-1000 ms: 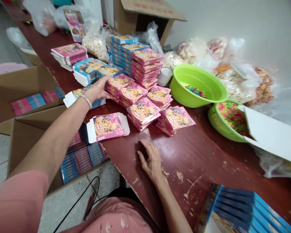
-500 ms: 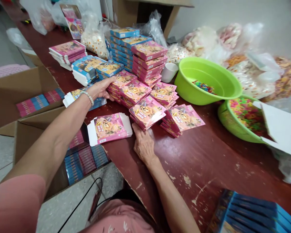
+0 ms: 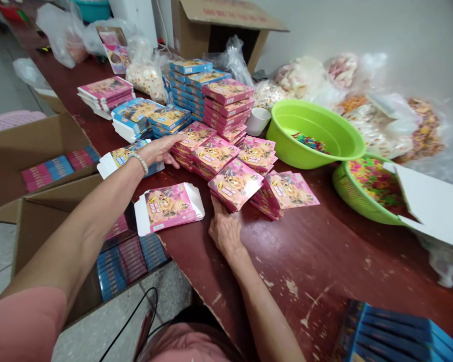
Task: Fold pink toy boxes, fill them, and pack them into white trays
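Several stacks of flat pink boxes [image 3: 215, 151] lie across the middle of a dark red table [image 3: 317, 251]. My left hand [image 3: 162, 149], with a bead bracelet at the wrist, reaches out and rests its spread fingers against the left end of these stacks. My right hand [image 3: 224, 229] lies on the table with its fingertips tucked under the nearest pink stack [image 3: 236, 183]. A loose pile of unfolded pink cartons [image 3: 169, 203] sits at the table edge between my arms. Blue boxes [image 3: 191, 85] are stacked behind.
A green basin [image 3: 313, 133] and a green basket of coloured candy [image 3: 370, 188] stand at the right, with candy bags behind. Open cardboard cartons [image 3: 38, 221] with packed boxes sit on the floor at the left. Blue boxes [image 3: 396, 334] lie at the near right corner.
My right hand slid forward from the bare table to the nearest pink stack and now has its fingertips under it. My left hand stayed against the stacks' left end.
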A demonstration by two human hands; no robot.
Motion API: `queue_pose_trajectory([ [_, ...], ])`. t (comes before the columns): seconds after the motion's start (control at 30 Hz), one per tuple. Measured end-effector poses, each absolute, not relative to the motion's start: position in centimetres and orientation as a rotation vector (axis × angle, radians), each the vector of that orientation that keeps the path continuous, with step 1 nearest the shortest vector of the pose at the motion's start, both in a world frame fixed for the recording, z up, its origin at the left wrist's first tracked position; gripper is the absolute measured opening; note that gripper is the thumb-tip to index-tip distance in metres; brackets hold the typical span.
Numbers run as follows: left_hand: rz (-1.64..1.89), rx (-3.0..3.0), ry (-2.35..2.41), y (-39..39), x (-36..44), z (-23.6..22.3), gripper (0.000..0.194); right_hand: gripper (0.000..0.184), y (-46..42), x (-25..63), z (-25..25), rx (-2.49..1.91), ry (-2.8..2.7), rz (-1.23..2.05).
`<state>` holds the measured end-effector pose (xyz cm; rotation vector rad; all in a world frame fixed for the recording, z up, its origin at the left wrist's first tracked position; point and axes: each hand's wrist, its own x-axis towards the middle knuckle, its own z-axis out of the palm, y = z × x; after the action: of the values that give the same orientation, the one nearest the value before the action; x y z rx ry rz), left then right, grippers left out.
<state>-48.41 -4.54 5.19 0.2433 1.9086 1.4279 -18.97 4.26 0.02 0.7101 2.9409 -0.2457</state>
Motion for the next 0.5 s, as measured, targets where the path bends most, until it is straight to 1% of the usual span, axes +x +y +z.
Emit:
queue_pose_trajectory([
  [0.2,1.431,0.275,1.882,-4.3,-47.7,5.0,0.068,0.069,5.2,-18.4,-0.4,0.816,2.999,-0.295],
  [0.37,1.408,0.313,1.893,-3.9,-47.2,4.5,0.078,0.065,6.2,-17.7,-1.0,0.910,3.039,-0.395],
  [0.5,1.408,0.412,1.899,-3.6,-46.2,3.9,0.083,0.061,7.1,-17.4,-1.5,0.965,3.088,-0.393],
])
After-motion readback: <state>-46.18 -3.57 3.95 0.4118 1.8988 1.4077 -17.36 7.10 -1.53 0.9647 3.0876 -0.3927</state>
